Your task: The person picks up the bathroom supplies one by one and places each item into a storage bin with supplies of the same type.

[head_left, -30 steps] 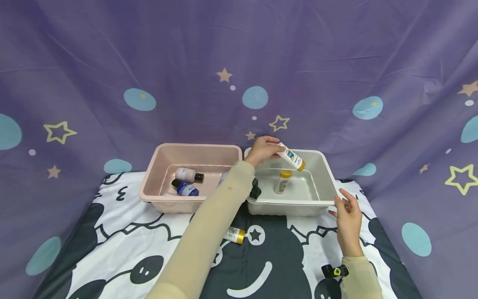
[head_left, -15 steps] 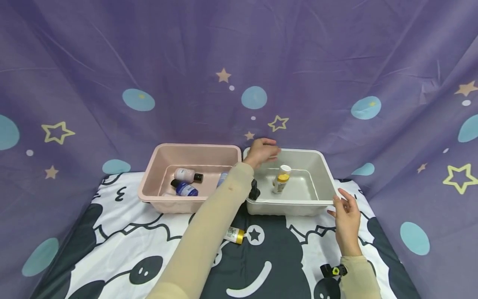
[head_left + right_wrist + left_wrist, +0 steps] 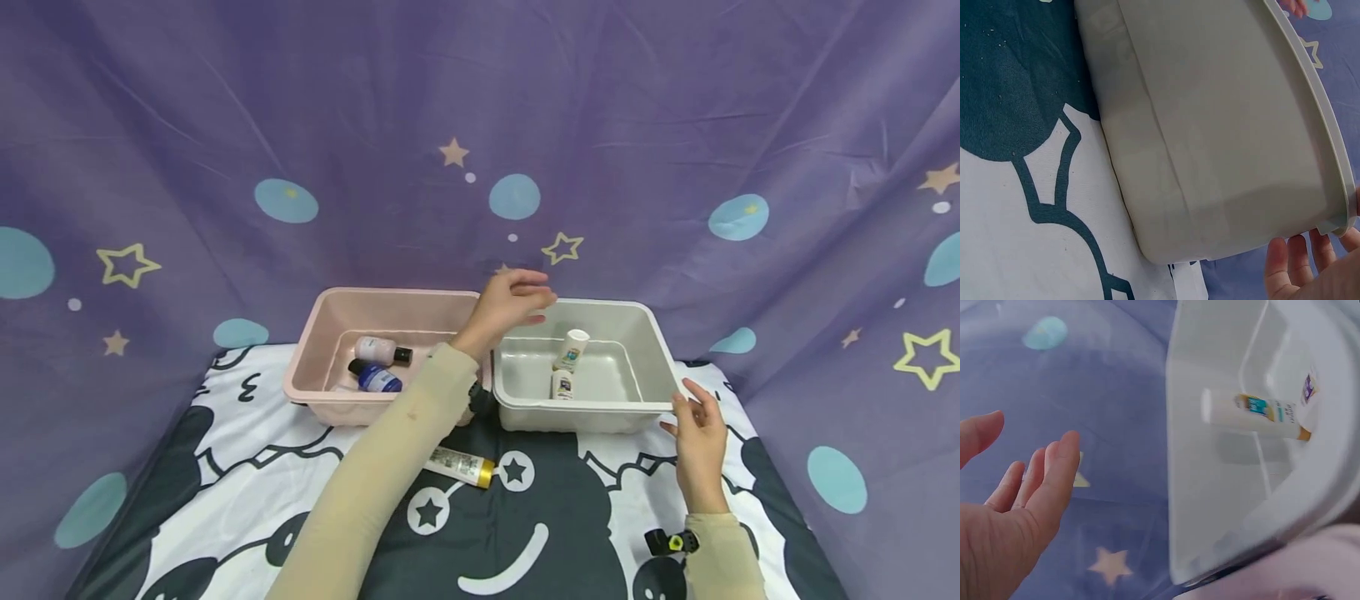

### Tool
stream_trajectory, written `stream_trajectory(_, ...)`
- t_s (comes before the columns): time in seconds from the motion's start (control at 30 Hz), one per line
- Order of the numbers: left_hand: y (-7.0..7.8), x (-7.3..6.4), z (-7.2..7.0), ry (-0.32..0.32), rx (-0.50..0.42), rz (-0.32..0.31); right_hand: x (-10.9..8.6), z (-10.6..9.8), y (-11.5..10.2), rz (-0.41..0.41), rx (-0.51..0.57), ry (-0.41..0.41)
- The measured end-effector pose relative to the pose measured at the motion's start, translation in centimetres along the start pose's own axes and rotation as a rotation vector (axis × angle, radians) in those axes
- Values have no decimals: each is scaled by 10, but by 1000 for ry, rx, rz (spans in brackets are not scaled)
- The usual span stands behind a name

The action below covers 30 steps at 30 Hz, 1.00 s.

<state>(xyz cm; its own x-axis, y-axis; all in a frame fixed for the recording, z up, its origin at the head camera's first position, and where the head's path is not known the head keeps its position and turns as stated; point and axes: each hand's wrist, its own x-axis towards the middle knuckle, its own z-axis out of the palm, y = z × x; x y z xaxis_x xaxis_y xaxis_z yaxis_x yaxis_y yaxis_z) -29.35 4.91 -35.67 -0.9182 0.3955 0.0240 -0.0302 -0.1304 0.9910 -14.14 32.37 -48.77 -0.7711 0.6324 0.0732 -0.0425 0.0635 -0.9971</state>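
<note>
My left hand (image 3: pixel 510 307) hovers above the back left of the white bin (image 3: pixel 581 407), fingers extended and holding nothing; the left wrist view shows its empty palm. Inside that bin lie two white bottles: one (image 3: pixel 572 350) leans with its white end up and gold cap low, the other (image 3: pixel 562 385) is partly hidden by the front wall. With my right hand (image 3: pixel 701 454) I hold the bin's front right corner, a finger above the rim and others below it in the right wrist view.
A pink bin (image 3: pixel 330 397) stands to the left, holding a pale pink bottle (image 3: pixel 375 350) and a blue bottle (image 3: pixel 378 379), both black-capped. My left arm covers part of it. A white tube with gold cap (image 3: pixel 461 467) lies on the printed cloth in front. A purple curtain (image 3: pixel 390 208) hangs behind.
My left hand released a white, gold-capped bottle into the white bin, then drew slightly left. The bottle that stood gold cap up there has shifted. My right hand stays put.
</note>
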Motion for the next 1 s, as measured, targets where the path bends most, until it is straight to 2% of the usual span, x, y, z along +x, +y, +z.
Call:
stream_trajectory(0.23,12,-44,-16,-29,-20,73,3,1,0,5,-4,4)
stream_trajectory(0.5,9,-94,-38,-49,49,154,5,-1,2,11,19,12)
stream_trajectory(0.6,1,-112,-48,-26,75,187,6,-1,2,9,23,7)
stream_trajectory(0.8,-22,-144,-68,4,127,210,8,-3,1,9,28,17)
stream_trajectory(0.93,-40,-161,-78,23,126,187,8,-4,1,7,34,22)
stream_trajectory(1.0,-51,-169,-82,44,112,151,8,-4,1,7,29,18)
